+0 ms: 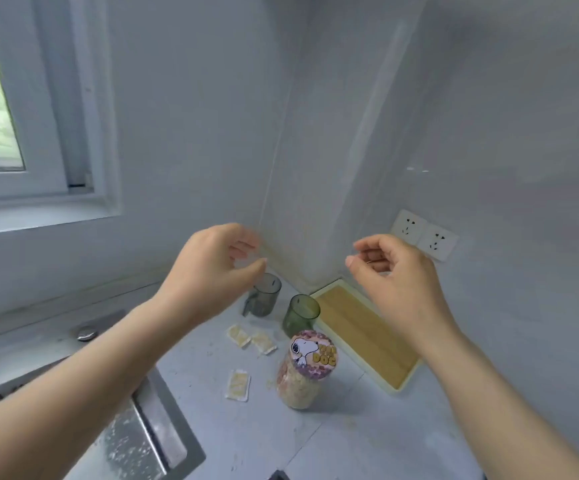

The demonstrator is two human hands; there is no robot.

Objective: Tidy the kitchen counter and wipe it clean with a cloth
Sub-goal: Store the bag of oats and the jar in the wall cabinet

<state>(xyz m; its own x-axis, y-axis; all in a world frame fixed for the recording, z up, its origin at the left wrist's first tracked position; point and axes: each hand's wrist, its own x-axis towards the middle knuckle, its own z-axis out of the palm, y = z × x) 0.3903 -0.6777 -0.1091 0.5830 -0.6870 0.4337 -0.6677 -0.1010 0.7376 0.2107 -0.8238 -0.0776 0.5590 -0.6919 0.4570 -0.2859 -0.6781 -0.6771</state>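
Reference thing: the jar point(310, 368), printed lid on, upright on the tabletop point(350, 441).

- Sink point(135, 431) lay well to the left of the jar.
- Left hand point(211, 268) hovered above and to the left of the jar, over the grey cup point(263, 296). Its fingers were loosely curled and I saw nothing in them.
- Three sachets point(237, 384) lay flat just left of the jar, with crumbs point(270, 384) scattered about them.
- Green cup point(300, 315) stood just behind the jar, apart from the grey one.
- Tray point(367, 334) lay to the right of the jar, against the wall.
- Right hand point(395, 271) hovered above and to the right of the jar, thumb near forefinger. I could not tell whether it pinched anything.
- No cloth was in view.

Judgement: I was at the tidying step, with wiping not yet begun. The next move called for lowering a hand to gather the sachets and shift the cups and jar off the soiled patch, then finding a cloth.
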